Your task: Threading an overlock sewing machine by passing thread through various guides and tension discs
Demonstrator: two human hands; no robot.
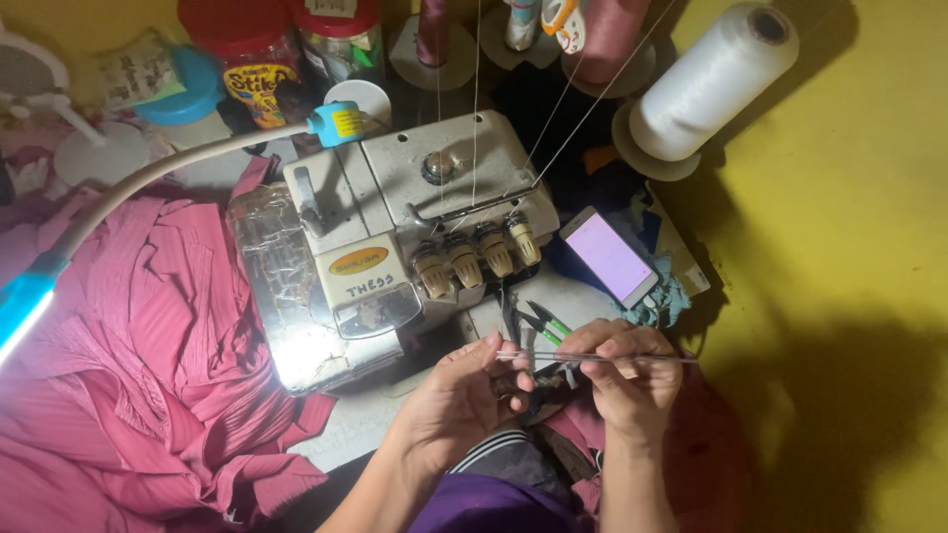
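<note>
1. The right hand (632, 380) is near the bottom of the scene. Its fingers are pressed together on a pair of thin metal tweezers (592, 356) – the tweezers lie flat and point left and right.
2. The left hand (464, 395) is just beside it, on the left. Its fingertips are pinched around the left tip of the tweezers. If there is a thread there, it is too small to see.
3. A small pair of green-handled snips (545, 321) lies just past the hands, on the machine table.
4. The sewing machine (395, 227) – a grey and cream one with four knobs in a row – sits far from the hands, in the middle.
5. Thin threads go up from the machine to the spools at the far edge. A big white thread cone (706, 79) stands far right.
6. A phone (609, 255) with a pale lit screen lies to the right of the machine.
7. A big heap of pink cloth (138, 365) fills the left side.
8. A bendy lamp (30, 296) shines bright at the left edge.
9. The wall (849, 247) on the right is yellow.
</note>
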